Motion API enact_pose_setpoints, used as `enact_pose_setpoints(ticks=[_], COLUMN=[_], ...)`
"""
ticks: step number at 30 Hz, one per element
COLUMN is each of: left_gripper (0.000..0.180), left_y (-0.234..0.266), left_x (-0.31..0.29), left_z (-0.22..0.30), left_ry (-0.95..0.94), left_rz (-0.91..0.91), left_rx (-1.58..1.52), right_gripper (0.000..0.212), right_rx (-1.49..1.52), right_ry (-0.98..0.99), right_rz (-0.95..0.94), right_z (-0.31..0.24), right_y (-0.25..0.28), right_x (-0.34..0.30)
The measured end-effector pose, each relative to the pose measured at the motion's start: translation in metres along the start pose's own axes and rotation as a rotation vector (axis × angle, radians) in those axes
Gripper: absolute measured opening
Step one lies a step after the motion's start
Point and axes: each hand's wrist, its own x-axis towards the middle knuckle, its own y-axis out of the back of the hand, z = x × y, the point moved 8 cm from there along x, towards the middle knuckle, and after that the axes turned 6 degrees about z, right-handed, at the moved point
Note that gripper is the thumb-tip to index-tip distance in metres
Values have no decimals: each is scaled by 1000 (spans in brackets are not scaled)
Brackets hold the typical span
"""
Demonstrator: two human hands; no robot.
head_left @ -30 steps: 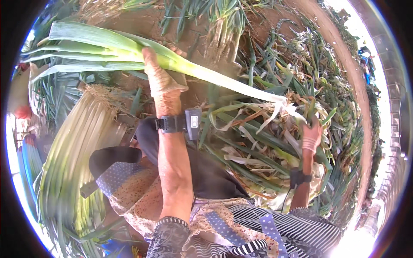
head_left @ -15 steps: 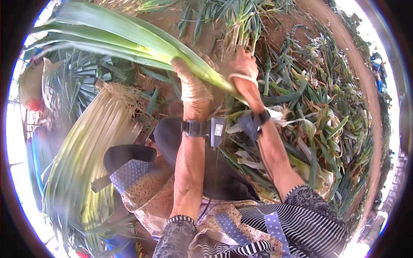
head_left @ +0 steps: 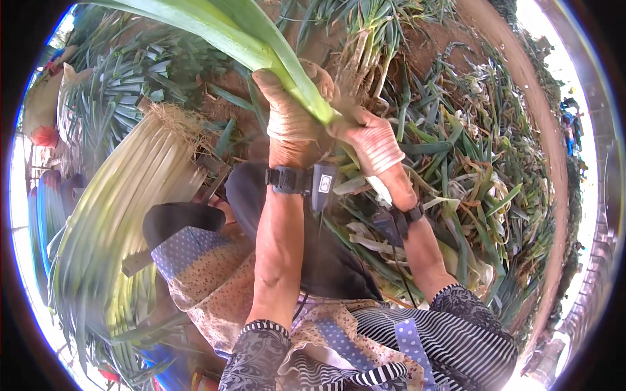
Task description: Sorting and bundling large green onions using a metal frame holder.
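A large leek (head_left: 283, 62) slants across in front of me, its broad green leaves reaching past the upper edge. My left hand (head_left: 291, 120), in a pale, worn glove or wrapping, is closed around the stalk below the leaves. Lower down, my right hand (head_left: 375, 143), wrapped likewise, is closed on the stalk, its fingers partly hidden. The white root end (head_left: 379, 189) shows below the right hand, near my wrist. To the left lies a big bundle of leeks (head_left: 134, 176), pale stems and hairy roots pointing up and away.
Heaped discarded leaves and peelings (head_left: 463, 176) cover the ground on the right. A bunch of thinner, rooted green stalks (head_left: 372, 49) lies at the far middle. More leek tops (head_left: 127, 88) are piled at far left. My knee (head_left: 179, 225) is beside the near bundle.
My right hand has come nearer and turned inward along the stalk. The leek has swung to a steeper slant, its leaves shifting up and right. Both hands stay on it.
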Motion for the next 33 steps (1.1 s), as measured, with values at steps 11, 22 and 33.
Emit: enact_pose_setpoints(ticks=[11, 22, 33], left_gripper=[85, 70, 69], left_y=[-14, -13, 27], left_x=[-5, 2, 6], left_z=[-4, 34, 46], left_ry=[134, 18, -131], left_rz=[-311, -464, -139], left_rx=[-153, -420, -139], right_gripper=[31, 18, 13], right_rx=[-279, -995, -1020], right_ry=[-455, -279, -729], right_rz=[-292, -621, -345], right_z=[123, 259, 280], right_y=[-20, 63, 151], right_x=[-35, -261, -340])
